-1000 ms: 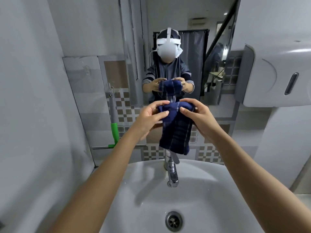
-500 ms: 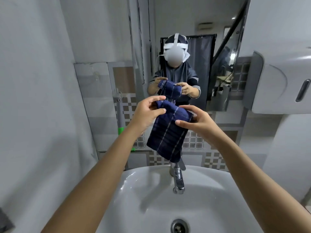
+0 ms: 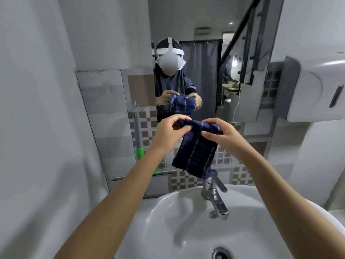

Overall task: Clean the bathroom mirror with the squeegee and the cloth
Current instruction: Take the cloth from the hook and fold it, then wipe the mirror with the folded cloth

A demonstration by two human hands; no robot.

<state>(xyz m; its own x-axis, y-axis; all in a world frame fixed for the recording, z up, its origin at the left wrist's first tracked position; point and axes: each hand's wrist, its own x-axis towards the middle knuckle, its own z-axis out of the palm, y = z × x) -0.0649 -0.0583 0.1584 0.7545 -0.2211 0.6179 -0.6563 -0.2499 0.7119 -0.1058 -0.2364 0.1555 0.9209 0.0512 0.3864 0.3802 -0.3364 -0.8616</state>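
Note:
A dark blue cloth [image 3: 196, 152] with thin pale stripes hangs folded in front of me, above the tap. My left hand [image 3: 168, 133] pinches its top left corner and my right hand [image 3: 222, 133] grips its top right edge. The mirror [image 3: 209, 58] is on the wall straight ahead, a little above my hands, and reflects me holding the cloth. The squeegee [image 3: 138, 139], with a grey handle and a green lower part, hangs on the tiled wall left of the mirror; my left forearm hides its blade.
A white washbasin [image 3: 186, 221] with a chrome tap [image 3: 214, 195] lies under my hands. A white wall dispenser [image 3: 317, 90] juts out at the right. A plain grey wall closes in on the left.
Both hands have shifted the cloth slightly right and spread its top edge flatter between them. My view has tilted up, showing more mirror and less basin.

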